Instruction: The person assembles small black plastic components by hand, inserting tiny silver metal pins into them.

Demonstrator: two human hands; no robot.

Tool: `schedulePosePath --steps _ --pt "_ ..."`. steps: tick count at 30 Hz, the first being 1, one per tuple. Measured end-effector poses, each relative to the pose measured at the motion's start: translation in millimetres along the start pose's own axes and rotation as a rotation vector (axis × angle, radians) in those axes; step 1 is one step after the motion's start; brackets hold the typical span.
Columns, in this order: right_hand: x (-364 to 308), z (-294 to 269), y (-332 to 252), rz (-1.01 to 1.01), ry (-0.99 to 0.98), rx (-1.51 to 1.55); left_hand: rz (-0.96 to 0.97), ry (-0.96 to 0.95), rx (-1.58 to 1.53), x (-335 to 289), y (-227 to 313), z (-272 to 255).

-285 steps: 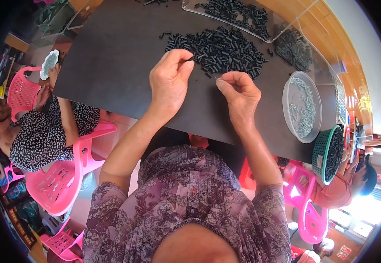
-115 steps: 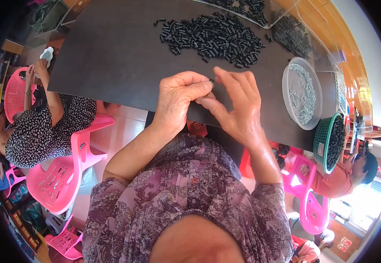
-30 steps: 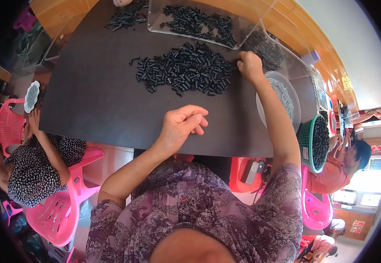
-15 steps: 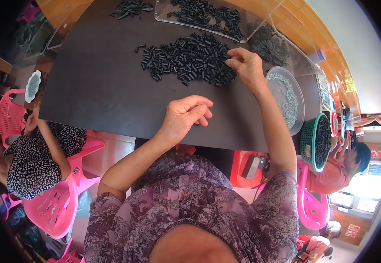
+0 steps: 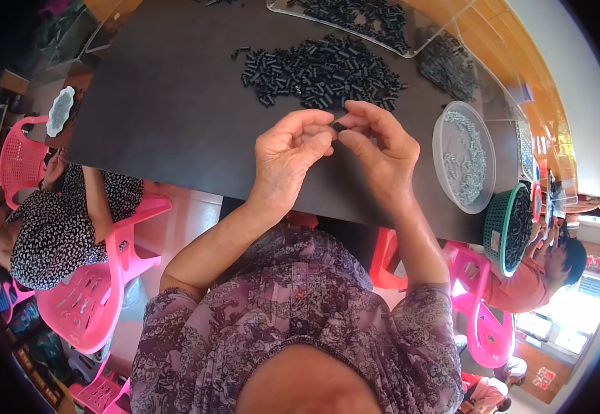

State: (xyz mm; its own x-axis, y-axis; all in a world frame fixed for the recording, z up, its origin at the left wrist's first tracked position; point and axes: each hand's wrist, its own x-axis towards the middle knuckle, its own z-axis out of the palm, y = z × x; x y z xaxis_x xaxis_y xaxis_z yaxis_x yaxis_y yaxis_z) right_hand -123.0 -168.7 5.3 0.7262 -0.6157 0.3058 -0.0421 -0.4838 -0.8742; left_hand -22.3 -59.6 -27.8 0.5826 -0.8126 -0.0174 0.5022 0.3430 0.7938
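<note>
The right hand (image 5: pixel 386 152) pinches a small black part (image 5: pixel 339 127) above the table (image 5: pixel 162 103); the left hand (image 5: pixel 284 155) curls beside it, its grip unclear. A round tub (image 5: pixel 445 141) holds silvery bits (image 5: pixel 474 176); a green basket (image 5: pixel 494 224), black pieces (image 5: pixel 518 228).

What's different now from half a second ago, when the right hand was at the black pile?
The right hand came toward the body and leftward from the pile of black tubular parts, and now holds a small black part up close to the left hand. The pile, the round dish and the green basket stayed put.
</note>
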Motion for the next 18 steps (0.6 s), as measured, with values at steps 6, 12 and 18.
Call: schedulePosePath --steps 6,12,18 --pt "-10 12 -7 0.092 0.029 0.145 0.001 0.023 0.037 -4 7 -6" --pt "-14 11 -9 -0.147 -0.044 -0.234 -0.072 0.015 0.086 -4 13 -11" --pt "-15 13 -13 -0.111 0.06 -0.142 -0.198 0.0 -0.042 -5 14 -12"
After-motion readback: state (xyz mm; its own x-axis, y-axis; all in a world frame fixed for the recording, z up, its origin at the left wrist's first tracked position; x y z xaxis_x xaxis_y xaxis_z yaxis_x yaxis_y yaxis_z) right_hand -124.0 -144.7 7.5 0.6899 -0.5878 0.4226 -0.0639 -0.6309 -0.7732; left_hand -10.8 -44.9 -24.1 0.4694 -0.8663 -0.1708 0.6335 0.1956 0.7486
